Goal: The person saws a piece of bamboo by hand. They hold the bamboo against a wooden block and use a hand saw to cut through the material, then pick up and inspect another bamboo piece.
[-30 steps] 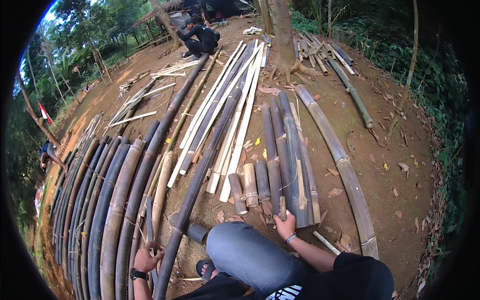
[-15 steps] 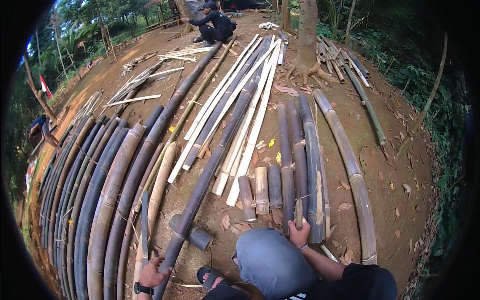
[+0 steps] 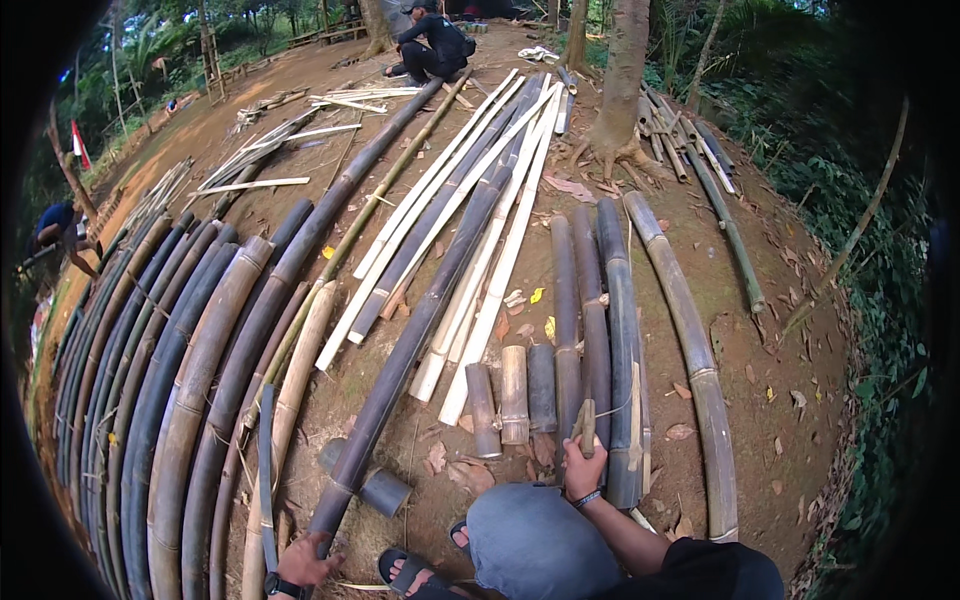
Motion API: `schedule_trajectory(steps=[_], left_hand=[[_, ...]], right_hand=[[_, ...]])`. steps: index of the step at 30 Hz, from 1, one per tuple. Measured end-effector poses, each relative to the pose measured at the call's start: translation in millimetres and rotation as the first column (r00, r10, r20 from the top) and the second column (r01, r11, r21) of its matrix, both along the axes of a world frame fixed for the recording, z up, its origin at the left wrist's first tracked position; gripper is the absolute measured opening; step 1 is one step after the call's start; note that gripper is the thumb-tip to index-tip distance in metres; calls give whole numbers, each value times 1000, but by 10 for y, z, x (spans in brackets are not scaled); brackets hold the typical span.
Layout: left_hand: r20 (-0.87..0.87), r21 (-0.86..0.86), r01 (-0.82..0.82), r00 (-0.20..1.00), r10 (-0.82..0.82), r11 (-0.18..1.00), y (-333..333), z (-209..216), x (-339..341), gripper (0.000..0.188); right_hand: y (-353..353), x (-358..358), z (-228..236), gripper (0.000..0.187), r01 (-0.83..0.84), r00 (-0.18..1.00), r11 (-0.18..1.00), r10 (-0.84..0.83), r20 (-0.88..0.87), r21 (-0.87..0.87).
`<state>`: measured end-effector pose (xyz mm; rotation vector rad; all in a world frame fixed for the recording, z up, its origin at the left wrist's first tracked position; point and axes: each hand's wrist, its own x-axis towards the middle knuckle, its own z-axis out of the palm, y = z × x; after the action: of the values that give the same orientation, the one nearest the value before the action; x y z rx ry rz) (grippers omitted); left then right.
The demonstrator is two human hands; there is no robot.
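A long dark bamboo pole (image 3: 405,375) slants from the far middle down to my lower left. My left hand (image 3: 308,563), with a black watch at its wrist, closes over the pole's near end; some fingers are hidden. My right hand (image 3: 584,468) is closed around a short brown wooden piece (image 3: 587,425), shaped like a handle and pointing away from me; its full form does not show. Just beyond that hand stretch several dark bamboo poles (image 3: 622,350). Short cut bamboo sections (image 3: 514,395) lie to their left, and another short section (image 3: 384,492) lies beside the long pole.
Many bamboo poles (image 3: 205,380) are lined up on my left. Pale split strips (image 3: 505,260) lie ahead. A curved pole (image 3: 700,350) is at right, before a tree trunk (image 3: 618,90). One person (image 3: 430,45) squats at the far end; another (image 3: 65,235) bends at far left.
My left hand has come down onto the near end of the long pole. My right hand has shifted slightly left with the wooden piece. The squatting person's arm has lowered.
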<state>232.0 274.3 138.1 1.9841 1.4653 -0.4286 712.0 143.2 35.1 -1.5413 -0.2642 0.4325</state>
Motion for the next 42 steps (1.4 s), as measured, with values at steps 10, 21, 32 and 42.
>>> schedule_trajectory(steps=[10,21,32,42], left_hand=[[-34,-23,15,999,-16,1000,-99,111,66,67],[-86,105,53,995,-44,993,-66,20,-159,74],[-98,63,12,995,-5,998,-166,8,-80,71],[-81,1,87,993,-87,996,-93,-206,-13,68]], right_hand=[[92,-64,316,14,-17,994,994,29,-109,111],[545,-18,1500,9,-162,982,902,186,-23,400],[886,-547,2964,28,-680,659,353,678,325,643],[936,-811,2537,59,-861,500,377,751,432,341]])
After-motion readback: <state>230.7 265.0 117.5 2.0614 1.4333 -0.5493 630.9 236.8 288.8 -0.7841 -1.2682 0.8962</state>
